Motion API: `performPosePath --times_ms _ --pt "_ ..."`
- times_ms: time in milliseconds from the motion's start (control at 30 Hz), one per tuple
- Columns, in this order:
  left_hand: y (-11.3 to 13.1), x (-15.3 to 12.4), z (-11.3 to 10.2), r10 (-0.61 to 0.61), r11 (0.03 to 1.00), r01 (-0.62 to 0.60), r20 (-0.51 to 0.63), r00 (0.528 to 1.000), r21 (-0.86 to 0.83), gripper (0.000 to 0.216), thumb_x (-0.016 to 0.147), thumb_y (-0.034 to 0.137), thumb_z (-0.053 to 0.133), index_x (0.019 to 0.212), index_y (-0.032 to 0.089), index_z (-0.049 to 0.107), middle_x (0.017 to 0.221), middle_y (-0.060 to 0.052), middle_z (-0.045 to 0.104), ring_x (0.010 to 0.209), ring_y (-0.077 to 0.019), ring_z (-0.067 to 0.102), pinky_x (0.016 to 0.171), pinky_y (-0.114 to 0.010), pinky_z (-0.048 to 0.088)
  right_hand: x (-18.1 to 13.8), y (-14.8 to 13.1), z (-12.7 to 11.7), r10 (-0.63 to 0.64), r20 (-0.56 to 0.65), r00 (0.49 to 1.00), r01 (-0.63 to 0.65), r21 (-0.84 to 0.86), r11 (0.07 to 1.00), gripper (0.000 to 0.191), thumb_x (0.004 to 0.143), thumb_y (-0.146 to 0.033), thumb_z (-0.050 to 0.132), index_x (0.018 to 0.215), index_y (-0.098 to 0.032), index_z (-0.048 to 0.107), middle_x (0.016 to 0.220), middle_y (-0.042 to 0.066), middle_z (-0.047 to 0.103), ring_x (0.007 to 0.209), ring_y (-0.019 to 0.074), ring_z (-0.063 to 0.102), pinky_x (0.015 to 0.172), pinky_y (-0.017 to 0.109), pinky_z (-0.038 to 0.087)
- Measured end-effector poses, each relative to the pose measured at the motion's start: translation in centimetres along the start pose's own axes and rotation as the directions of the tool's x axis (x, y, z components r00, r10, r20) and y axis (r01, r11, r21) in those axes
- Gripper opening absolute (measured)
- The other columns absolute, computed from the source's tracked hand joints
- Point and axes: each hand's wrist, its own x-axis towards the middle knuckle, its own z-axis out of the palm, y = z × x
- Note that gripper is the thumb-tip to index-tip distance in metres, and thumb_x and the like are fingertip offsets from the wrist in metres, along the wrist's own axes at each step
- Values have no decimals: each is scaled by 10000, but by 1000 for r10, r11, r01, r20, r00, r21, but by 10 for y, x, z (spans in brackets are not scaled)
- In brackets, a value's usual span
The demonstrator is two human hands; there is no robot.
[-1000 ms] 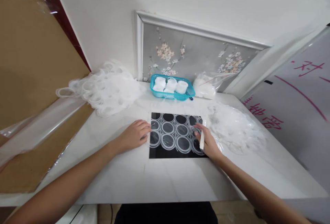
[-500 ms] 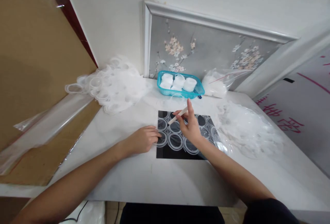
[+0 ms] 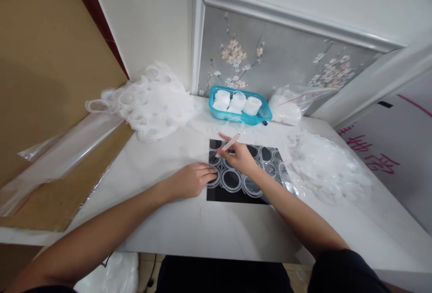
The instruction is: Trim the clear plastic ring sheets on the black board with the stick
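A black mat lies on the white table, covered by a clear film sheet with rows of white rings. My left hand rests flat on the mat's left edge, fingers stretched out on the film. My right hand is closed around a small cream-coloured pen-like tool, its tip down at the upper left rings.
A turquoise basket holding three white rolls stands at the back by a framed flower panel. Heaps of clear plastic rings lie back left, a pile of film pieces to the right, a clear bag beside the basket.
My right hand lifted off the mat's right side with the tool, crossed to the upper left rings and came down there. My left hand stayed on the left edge.
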Motion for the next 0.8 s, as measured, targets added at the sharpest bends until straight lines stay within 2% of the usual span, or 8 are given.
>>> performPosePath --times_ms 33,67,133,233,367,533,800 --pt "2 0 2 0 1000 0 25 1000 -4 422 851 22 433 1223 86 622 1267 -125 684 1218 -233 611 1071 -384 474 0 3 0 42 58 997 -41 -23 999 295 861 -278 642 1130 -181 715 883 80 797 772 237 740 720 344 575" --pt "3 -1 4 0 1000 0 53 999 -10 443 861 27 428 1268 69 598 1302 -137 662 1259 -236 588 1096 -383 456 0 5 0 83 95 992 -80 -38 996 180 848 -275 654 959 -182 762 849 79 795 754 241 741 691 333 569" --pt "5 -1 6 -6 1000 9 109 994 -19 467 874 34 418 1317 48 563 1352 -151 626 1314 -236 546 1131 -377 424 -3 11 2 136 101 986 -135 -19 991 146 833 -285 670 781 -182 760 789 72 788 727 241 737 644 314 553" --pt "7 -1 7 -22 999 26 164 986 -26 472 892 40 403 1342 44 546 1389 -152 595 1358 -231 501 1162 -375 391 -10 15 7 131 62 989 -137 112 984 197 835 -354 673 796 -176 746 784 62 780 725 225 724 638 304 546" --pt "6 -1 8 -22 998 31 180 984 -48 468 891 37 411 1338 15 548 1401 -168 580 1391 -241 459 1190 -373 354 -18 14 14 86 56 995 -97 219 971 211 831 -379 671 827 -177 729 835 71 774 755 218 719 683 318 558" --pt "4 -1 10 -33 998 43 200 979 -45 470 908 50 404 1355 48 547 1418 -139 571 1395 -232 455 1183 -364 364 -21 14 18 50 56 997 -60 194 979 180 843 -353 655 815 -188 721 835 73 769 780 222 720 729 336 561" --pt "4 2 3 -30 997 47 243 970 -65 460 888 31 442 1311 103 606 1437 -131 551 1395 -235 454 1181 -374 363 -21 16 18 49 48 998 -56 155 986 160 863 -323 636 824 -189 713 822 69 765 760 217 718 711 328 556"
